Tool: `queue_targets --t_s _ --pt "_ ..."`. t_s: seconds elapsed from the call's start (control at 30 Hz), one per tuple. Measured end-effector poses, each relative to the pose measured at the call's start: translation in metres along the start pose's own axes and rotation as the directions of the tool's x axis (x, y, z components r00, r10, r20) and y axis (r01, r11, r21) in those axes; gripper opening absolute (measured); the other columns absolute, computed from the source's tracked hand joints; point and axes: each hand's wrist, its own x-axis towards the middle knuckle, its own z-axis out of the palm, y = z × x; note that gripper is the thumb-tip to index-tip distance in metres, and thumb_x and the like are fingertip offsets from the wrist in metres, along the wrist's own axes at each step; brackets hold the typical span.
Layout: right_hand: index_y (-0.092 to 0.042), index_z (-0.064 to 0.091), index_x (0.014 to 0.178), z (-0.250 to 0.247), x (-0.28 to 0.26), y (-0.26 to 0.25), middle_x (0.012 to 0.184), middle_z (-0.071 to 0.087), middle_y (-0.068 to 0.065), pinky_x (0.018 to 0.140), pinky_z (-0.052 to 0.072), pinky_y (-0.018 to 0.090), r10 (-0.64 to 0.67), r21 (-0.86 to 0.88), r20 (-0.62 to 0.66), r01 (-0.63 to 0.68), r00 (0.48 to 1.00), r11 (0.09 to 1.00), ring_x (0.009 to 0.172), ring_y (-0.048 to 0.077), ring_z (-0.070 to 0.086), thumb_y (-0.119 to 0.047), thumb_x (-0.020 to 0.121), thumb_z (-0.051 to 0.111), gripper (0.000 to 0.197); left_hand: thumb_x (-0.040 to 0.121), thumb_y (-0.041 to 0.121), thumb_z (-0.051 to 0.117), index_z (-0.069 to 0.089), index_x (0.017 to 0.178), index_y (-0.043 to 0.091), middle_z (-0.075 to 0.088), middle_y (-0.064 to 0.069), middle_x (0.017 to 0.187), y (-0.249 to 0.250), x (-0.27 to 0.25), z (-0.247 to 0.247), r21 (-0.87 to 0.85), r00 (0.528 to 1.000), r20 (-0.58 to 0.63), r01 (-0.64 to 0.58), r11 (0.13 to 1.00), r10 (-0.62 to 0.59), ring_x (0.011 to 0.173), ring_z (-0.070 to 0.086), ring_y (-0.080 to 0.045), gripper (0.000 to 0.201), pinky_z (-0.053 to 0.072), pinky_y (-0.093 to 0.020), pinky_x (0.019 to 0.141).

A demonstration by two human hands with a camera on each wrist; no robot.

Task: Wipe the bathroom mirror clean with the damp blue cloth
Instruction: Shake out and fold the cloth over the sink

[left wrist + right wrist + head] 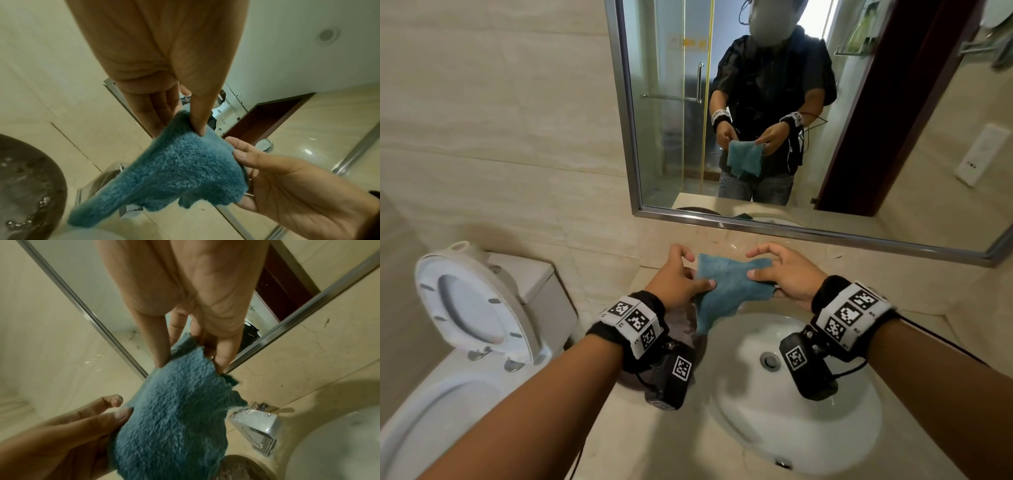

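Observation:
The fluffy blue cloth (726, 291) hangs spread between both hands above the counter, just in front of the mirror (774, 85). My left hand (698, 279) pinches its left edge between thumb and fingers, and the left wrist view shows the thumb pressed into the cloth (180, 170). My right hand (760, 274) pinches the right edge, its fingertips (160, 361) curled onto the cloth (174, 418). The mirror's metal frame (791, 233) runs just beyond the hands. The glass reflects a person holding the cloth.
A white sink basin (808, 428) lies below my right wrist, with a chrome faucet (257, 426) behind it. A dark round bowl of bubbly water (24, 186) sits on the beige counter under my left wrist. A toilet (476, 308) with its lid raised stands at the left.

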Motion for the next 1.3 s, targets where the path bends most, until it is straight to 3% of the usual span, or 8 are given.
queue_targets --t_s 0.17,0.43,0.57,0.7,0.93,1.0,1.17,1.3 --pt "-0.018 0.062 0.103 -0.002 -0.001 0.002 0.11 0.061 0.014 0.083 0.054 0.042 -0.052 0.033 0.051 0.051 0.997 0.998 0.098 0.028 0.061 0.014 0.074 0.064 0.043 0.077 0.006 0.074 0.05 0.116 0.017 0.061 -0.008 0.107 0.004 -0.001 0.0 0.08 0.998 0.059 -0.025 0.997 0.02 0.089 0.064 -0.02 0.047 0.055 -0.022 0.069" --pt "-0.015 0.065 0.104 0.013 0.017 0.017 0.098 0.062 -0.001 0.083 0.043 0.025 -0.18 -0.608 0.092 0.198 0.979 0.769 0.093 0.016 0.057 -0.005 0.084 0.06 0.023 0.088 0.019 0.063 0.064 0.091 0.012 0.067 -0.003 0.095 -0.019 -0.008 0.002 0.332 0.992 -0.117 -0.003 0.943 0.044 0.089 0.06 -0.017 0.007 0.045 -0.023 0.075" --pt "-0.017 0.065 0.078 0.033 0.034 0.034 0.074 0.057 -0.002 0.068 0.04 0.023 -0.219 -0.541 0.088 0.231 0.972 0.809 0.07 0.014 0.053 -0.011 0.087 0.057 0.013 0.095 0.027 0.052 0.051 0.089 0.018 0.06 -0.003 0.093 -0.045 -0.01 -0.01 0.329 0.99 -0.13 0.102 0.939 -0.061 0.088 0.057 -0.02 0.011 0.046 -0.031 0.076" --pt "-0.008 0.062 0.085 0.063 0.058 0.046 0.082 0.058 0.007 0.07 0.044 0.035 -0.156 -0.55 0.114 0.193 0.981 0.812 0.079 0.024 0.056 -0.024 0.092 0.052 0.019 0.095 0.028 0.052 0.043 0.087 0.029 0.063 -0.013 0.095 -0.075 -0.004 -0.034 0.17 0.983 -0.129 0.153 0.974 -0.132 0.087 0.062 -0.029 0.012 0.054 -0.048 0.08" --pt "-0.014 0.053 0.116 0.121 0.106 0.058 0.109 0.054 0.004 0.084 0.041 0.028 0.01 -0.42 -0.062 -0.036 0.998 0.907 0.099 0.018 0.05 -0.025 0.094 0.051 0.024 0.095 0.014 0.052 0.025 0.097 0.026 0.055 -0.015 0.099 -0.108 0.025 -0.082 -0.109 0.967 -0.086 0.232 0.967 -0.241 0.077 0.056 -0.018 0.03 0.05 -0.028 0.055" --pt "-0.02 0.049 0.122 0.131 0.119 0.061 0.118 0.048 0.003 0.091 0.043 0.034 0.071 -0.35 -0.126 -0.111 0.99 0.93 0.108 0.021 0.048 -0.028 0.092 0.053 0.03 0.091 0.003 0.056 0.027 0.101 0.023 0.055 -0.013 0.096 -0.117 0.032 -0.095 -0.143 0.964 -0.031 0.258 0.956 -0.265 0.079 0.056 -0.023 0.036 0.05 -0.031 0.058" --pt "-0.032 0.034 0.123 0.15 0.128 0.073 0.118 0.04 0.01 0.068 0.048 0.035 0.258 -0.036 -0.088 -0.262 0.962 0.964 0.102 0.026 0.049 -0.014 0.083 0.063 0.054 0.081 -0.013 0.058 0.051 0.093 0.02 0.053 -0.015 0.091 -0.144 0.043 -0.114 -0.093 0.95 0.071 0.309 0.947 -0.303 0.083 0.053 -0.029 0.036 0.046 -0.037 0.068" --pt "-0.024 0.049 0.104 0.159 0.125 0.084 0.119 0.046 0.009 0.091 0.049 0.044 0.219 -0.138 0.11 -0.204 0.969 0.969 0.11 0.027 0.048 0.008 0.08 0.057 0.041 0.077 -0.013 0.058 0.056 0.103 0.026 0.052 -0.014 0.119 -0.164 0.045 -0.117 -0.065 0.921 0.145 0.373 0.925 -0.362 0.106 0.056 -0.031 0.047 0.05 -0.046 0.091"
